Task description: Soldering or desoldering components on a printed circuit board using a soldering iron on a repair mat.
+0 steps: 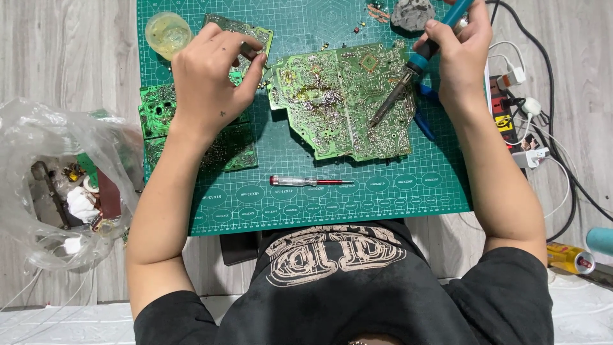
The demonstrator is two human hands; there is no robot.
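Both hands work over a large green circuit board (345, 102) that lies solder side up near the middle of a green cutting mat (357, 191) on the wooden worktop (64, 57). On that side, the right hand (456, 61) is closed around the blue handle of a soldering iron (408, 73), whose dark tip slants down and touches the board near its right part. On the other side, the left hand (211, 73) is curled, its fingers pinching a small dark tool (250, 52) just beside the board's upper left corner; what kind of tool it is cannot be told. Under that hand lie several smaller green boards (223, 150), stacked and overlapping. A small round jar of yellowish paste (168, 32) stands just above the left hand. A slim red-handled screwdriver (310, 181) lies on the mat below the large board. A crumpled clear plastic bag (60, 185) of parts sits off the mat to the left, and a power strip (504, 115) with cables lies to the right.
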